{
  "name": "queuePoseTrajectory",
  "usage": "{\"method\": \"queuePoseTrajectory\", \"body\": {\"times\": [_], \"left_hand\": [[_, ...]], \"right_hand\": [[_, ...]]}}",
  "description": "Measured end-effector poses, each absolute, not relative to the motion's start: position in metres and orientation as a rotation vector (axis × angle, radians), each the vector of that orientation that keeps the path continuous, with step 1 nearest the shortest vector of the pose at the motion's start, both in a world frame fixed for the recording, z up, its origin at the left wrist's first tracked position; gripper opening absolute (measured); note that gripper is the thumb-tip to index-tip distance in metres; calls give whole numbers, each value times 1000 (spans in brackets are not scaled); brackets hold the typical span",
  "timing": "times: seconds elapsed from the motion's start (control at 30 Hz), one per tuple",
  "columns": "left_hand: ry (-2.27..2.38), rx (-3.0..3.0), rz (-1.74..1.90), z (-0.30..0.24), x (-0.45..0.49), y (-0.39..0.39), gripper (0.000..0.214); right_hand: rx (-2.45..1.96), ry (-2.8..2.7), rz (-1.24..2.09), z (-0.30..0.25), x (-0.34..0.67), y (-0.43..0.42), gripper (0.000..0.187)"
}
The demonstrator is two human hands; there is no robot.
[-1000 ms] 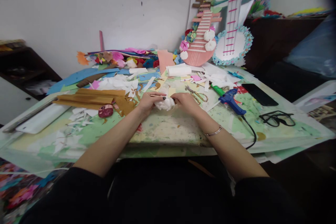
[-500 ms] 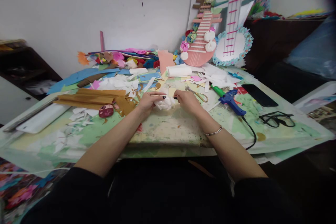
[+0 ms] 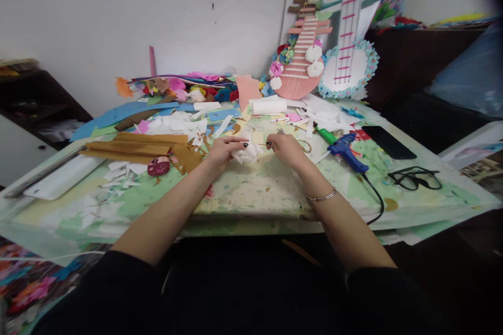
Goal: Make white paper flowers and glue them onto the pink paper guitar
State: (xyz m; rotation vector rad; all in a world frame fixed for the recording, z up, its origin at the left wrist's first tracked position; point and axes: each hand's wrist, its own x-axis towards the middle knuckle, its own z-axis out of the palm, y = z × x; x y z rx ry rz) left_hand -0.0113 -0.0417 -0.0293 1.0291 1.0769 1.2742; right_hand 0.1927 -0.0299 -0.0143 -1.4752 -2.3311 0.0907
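My left hand (image 3: 222, 151) is closed round a small white crumpled paper flower (image 3: 247, 154) at the middle of the paint-stained table (image 3: 251, 196). My right hand (image 3: 286, 149) sits just to the right of the flower with its fingers curled, a fingertip pinching near the flower's edge; what it pinches is too small to tell. Gold-handled scissors (image 3: 299, 142) lie right behind my right hand. A blue glue gun (image 3: 346, 151) with a black cord lies further right.
Brown paper strips (image 3: 135, 146), white scraps (image 3: 118, 172) and coloured sheets (image 3: 118, 114) cover the left and back. A white paper roll (image 3: 268, 105), pink guitar-shaped crafts (image 3: 302, 57), a black phone (image 3: 388, 141) and black glasses (image 3: 414, 178) lie at the back and right.
My right hand has shifted slightly right and back, away from the flower and over the scissors. My left hand keeps the flower in place.
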Motion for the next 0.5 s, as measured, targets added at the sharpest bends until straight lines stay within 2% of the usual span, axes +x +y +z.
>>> {"method": "queuePoseTrajectory", "body": {"times": [0.5], "left_hand": [[1108, 1028, 1286, -27, -13, -42, 33]], "right_hand": [[-1510, -2242, 118, -16, 212, -24, 21]]}}
